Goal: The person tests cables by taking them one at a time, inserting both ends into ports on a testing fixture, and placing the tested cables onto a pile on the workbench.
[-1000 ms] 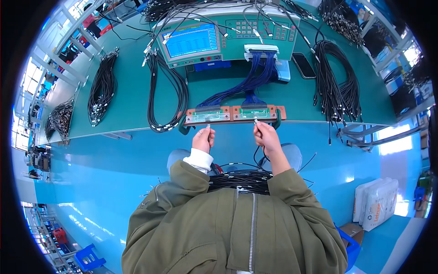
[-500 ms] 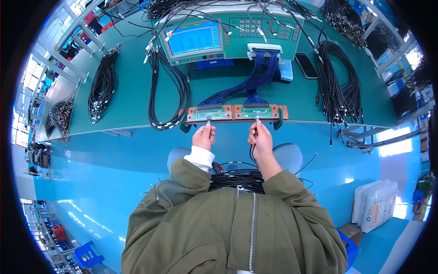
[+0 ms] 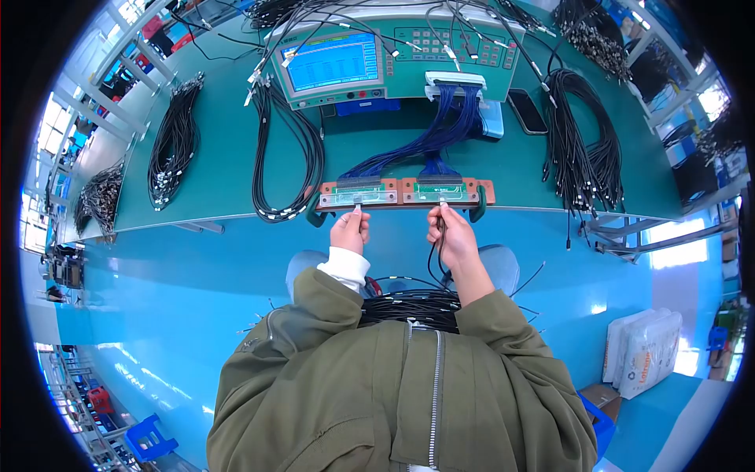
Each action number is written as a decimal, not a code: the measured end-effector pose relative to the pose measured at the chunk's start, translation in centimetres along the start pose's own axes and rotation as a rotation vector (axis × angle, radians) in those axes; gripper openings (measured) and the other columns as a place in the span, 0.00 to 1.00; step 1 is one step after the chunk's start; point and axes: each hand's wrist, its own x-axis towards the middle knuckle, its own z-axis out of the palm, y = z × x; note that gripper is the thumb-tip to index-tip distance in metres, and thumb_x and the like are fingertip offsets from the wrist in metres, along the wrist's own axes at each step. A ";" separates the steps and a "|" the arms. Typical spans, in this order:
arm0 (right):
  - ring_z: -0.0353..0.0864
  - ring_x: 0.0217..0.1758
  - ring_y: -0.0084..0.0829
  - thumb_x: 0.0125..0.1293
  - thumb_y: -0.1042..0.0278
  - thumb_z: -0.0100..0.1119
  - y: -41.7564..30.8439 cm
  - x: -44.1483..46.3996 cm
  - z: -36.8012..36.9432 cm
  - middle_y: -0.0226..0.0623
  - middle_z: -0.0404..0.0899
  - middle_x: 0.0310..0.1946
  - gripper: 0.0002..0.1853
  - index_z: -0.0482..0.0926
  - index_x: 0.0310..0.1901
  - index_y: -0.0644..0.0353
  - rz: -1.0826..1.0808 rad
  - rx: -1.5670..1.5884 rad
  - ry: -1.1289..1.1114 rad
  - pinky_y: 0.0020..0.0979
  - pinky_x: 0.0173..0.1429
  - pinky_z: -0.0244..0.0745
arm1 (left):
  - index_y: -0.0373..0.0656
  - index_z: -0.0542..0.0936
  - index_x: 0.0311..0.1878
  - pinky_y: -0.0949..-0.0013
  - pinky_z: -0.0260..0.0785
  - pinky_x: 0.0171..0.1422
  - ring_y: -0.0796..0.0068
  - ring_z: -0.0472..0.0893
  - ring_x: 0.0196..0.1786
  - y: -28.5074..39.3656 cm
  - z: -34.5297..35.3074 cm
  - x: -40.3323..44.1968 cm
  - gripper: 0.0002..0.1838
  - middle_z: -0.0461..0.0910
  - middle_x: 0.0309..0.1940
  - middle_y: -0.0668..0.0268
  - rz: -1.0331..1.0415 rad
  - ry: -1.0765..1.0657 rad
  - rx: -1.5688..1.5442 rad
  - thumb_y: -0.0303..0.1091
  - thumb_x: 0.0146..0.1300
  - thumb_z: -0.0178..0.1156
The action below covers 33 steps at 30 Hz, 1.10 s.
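My left hand (image 3: 349, 233) is closed in a pinch on a small cable connector at the front edge of the left green test board (image 3: 360, 193). My right hand (image 3: 456, 240) pinches another cable connector (image 3: 443, 204) against the right green test board (image 3: 440, 192), and a black cable (image 3: 432, 263) hangs below these fingers. Fingertips hide much of both connectors, so how deep they sit cannot be seen. Both boards are mounted on a brown block at the table edge. Blue ribbon wires (image 3: 429, 145) join them to a green tester (image 3: 401, 71) with a lit screen (image 3: 333, 63).
A bundle of black cables (image 3: 413, 308) lies across my lap. Coiled cable bundles (image 3: 174, 141) rest on the green table (image 3: 228, 173), more at the right (image 3: 578, 141). A phone (image 3: 527, 112) lies beside the tester. White packs (image 3: 649, 354) stand at the lower right.
The view has shifted very slightly. My right hand has turned a little at the right board, its fingers still on the connector. My left hand keeps its pinch at the left board.
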 end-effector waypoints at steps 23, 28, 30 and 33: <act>0.71 0.35 0.25 0.56 0.82 0.47 -12.8 -12.8 -15.1 0.34 0.75 0.33 0.07 0.75 0.32 0.62 -0.854 -0.807 0.380 0.23 0.44 0.68 | 0.36 0.79 0.34 0.77 0.67 0.39 0.77 0.74 0.31 11.8 -16.8 -4.0 0.10 0.78 0.29 0.64 0.452 -0.104 0.847 0.20 0.54 0.47; 0.73 0.38 0.27 0.60 0.84 0.42 -19.6 -20.6 -24.6 0.41 0.70 0.48 0.08 0.72 0.37 0.64 -1.256 -0.242 0.807 0.24 0.49 0.69 | 0.42 0.79 0.33 0.79 0.64 0.39 0.79 0.73 0.34 14.9 -25.1 -4.8 0.11 0.79 0.35 0.68 0.772 0.488 0.691 0.23 0.59 0.45; 0.73 0.38 0.27 0.60 0.83 0.42 -19.7 -20.9 -25.1 0.41 0.70 0.48 0.08 0.72 0.37 0.65 -1.243 -0.257 0.817 0.24 0.49 0.69 | 0.42 0.79 0.33 0.79 0.64 0.40 0.79 0.73 0.34 14.6 -26.2 -4.2 0.11 0.79 0.35 0.68 0.756 0.545 0.655 0.24 0.59 0.45; 0.73 0.39 0.27 0.60 0.83 0.42 -19.4 -21.0 -24.7 0.41 0.71 0.48 0.08 0.72 0.39 0.65 -1.196 -0.296 0.859 0.24 0.50 0.70 | 0.44 0.79 0.34 0.79 0.63 0.42 0.80 0.72 0.37 13.2 -27.4 -2.8 0.11 0.79 0.37 0.69 0.705 0.707 0.554 0.25 0.61 0.45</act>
